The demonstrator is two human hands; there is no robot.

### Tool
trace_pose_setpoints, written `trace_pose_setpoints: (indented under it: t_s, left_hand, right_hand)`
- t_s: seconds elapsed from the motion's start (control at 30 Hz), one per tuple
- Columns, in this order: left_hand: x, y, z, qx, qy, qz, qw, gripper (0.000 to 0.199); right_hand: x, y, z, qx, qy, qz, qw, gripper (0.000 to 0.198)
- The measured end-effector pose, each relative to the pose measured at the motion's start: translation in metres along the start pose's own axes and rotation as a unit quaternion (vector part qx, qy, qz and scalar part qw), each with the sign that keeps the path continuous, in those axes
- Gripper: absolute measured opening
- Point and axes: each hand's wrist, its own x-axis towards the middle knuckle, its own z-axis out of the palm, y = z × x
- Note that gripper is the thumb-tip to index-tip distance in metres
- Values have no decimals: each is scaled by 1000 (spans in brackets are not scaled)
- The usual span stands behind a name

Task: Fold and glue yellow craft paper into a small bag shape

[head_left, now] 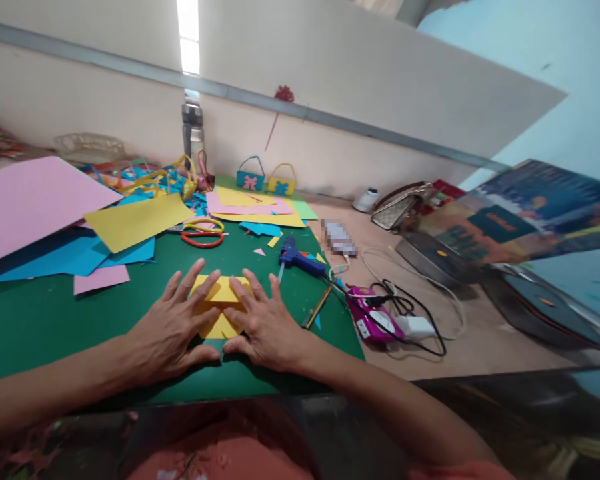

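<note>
A small folded piece of yellow paper (223,289) lies on the green mat (145,303) near the table's front edge, with a crease across it. My left hand (177,327) rests on its left side, fingers spread and pointing away from me. From the right, my right hand (263,323) lies on the paper's other side, its fingers also spread. Both palms face down, and the fingers hide parts of the sheet. Just beyond my right hand are a blue glue gun (300,259) and a slim yellowish cutter-like tool (318,307).
Scissors (203,233) with red and yellow handles lie beyond my left hand. Coloured sheets (40,207) cover the left side. Two small paper handbags (251,180) stand at the back. On the right are a magenta power strip (373,317), cables and a phone (339,238).
</note>
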Motion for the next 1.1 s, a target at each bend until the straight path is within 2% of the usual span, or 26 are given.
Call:
trace_pose_setpoints:
  t_s: [0.23, 0.47, 0.57, 0.9, 1.1]
  left_hand:
    - [-1, 2, 8, -18, 40, -10, 999, 50]
    - [-1, 2, 12, 12, 35, -1, 999, 46]
    - [-3, 3, 10, 30, 22, 8, 999, 51]
    - [-7, 0, 16, 66, 60, 48, 995, 75]
    - [-7, -2, 16, 79, 63, 64, 993, 79]
  right_hand:
    - [-3, -1, 3, -21, 22, -5, 1000, 46]
    - [-1, -5, 9, -5, 37, -7, 999, 54]
    - [-2, -6, 10, 7, 33, -5, 999, 56]
    - [-1, -7, 6, -23, 55, -46, 997, 65]
    - [-1, -6, 3, -41, 61, -50, 996, 67]
